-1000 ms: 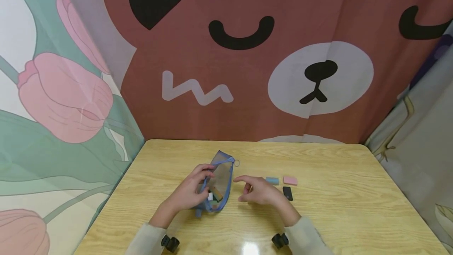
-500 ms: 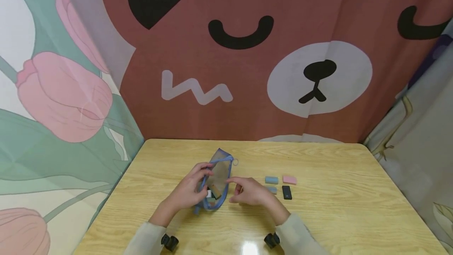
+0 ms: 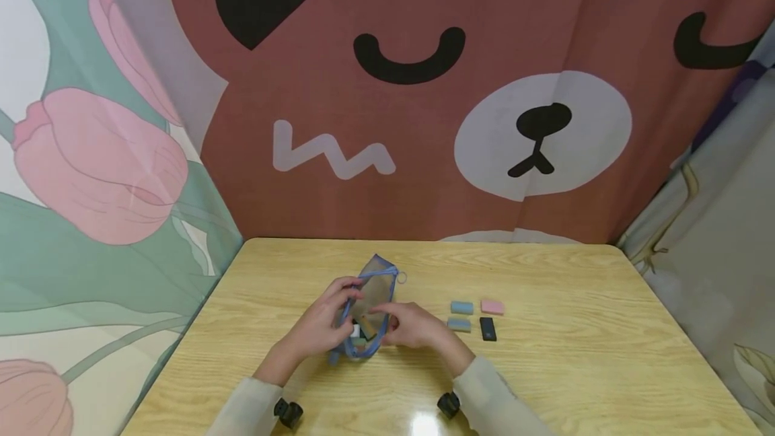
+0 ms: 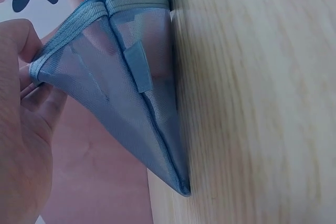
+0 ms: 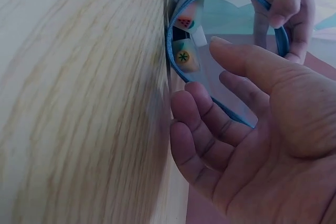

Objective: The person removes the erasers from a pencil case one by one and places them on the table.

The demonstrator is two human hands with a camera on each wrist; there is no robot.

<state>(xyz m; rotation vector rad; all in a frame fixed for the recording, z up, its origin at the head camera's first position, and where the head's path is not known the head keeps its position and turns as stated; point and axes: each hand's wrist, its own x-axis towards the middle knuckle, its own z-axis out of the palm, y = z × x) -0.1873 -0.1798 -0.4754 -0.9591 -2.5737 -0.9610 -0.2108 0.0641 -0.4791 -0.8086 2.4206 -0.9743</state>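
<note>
A blue mesh zipper pouch (image 3: 377,291) lies on the table with its mouth held wide. My left hand (image 3: 323,321) pinches the zipper edge on its left side, thumb inside the rim, as the left wrist view confirms with the hand (image 4: 23,108) at the pouch's corner. My right hand (image 3: 416,325) reaches into the right side of the mouth, index finger over the opening. Thumb and fingers stand apart with nothing between them in the right wrist view. Inside sit several small blocks, among them a watermelon-print one (image 5: 187,18), a round-fruit-print one (image 5: 187,56) and a brown one (image 3: 366,327).
Right of the pouch, two blue blocks (image 3: 462,307), a pink block (image 3: 492,307) and a black block (image 3: 488,329) lie in two rows on the wooden table (image 3: 545,369). A printed bear curtain (image 3: 339,207) hangs behind the table's far edge.
My right hand has moved left, from beside the blue blocks to the pouch's mouth, uncovering the nearer blue block. My left hand keeps its grip on the pouch.
</note>
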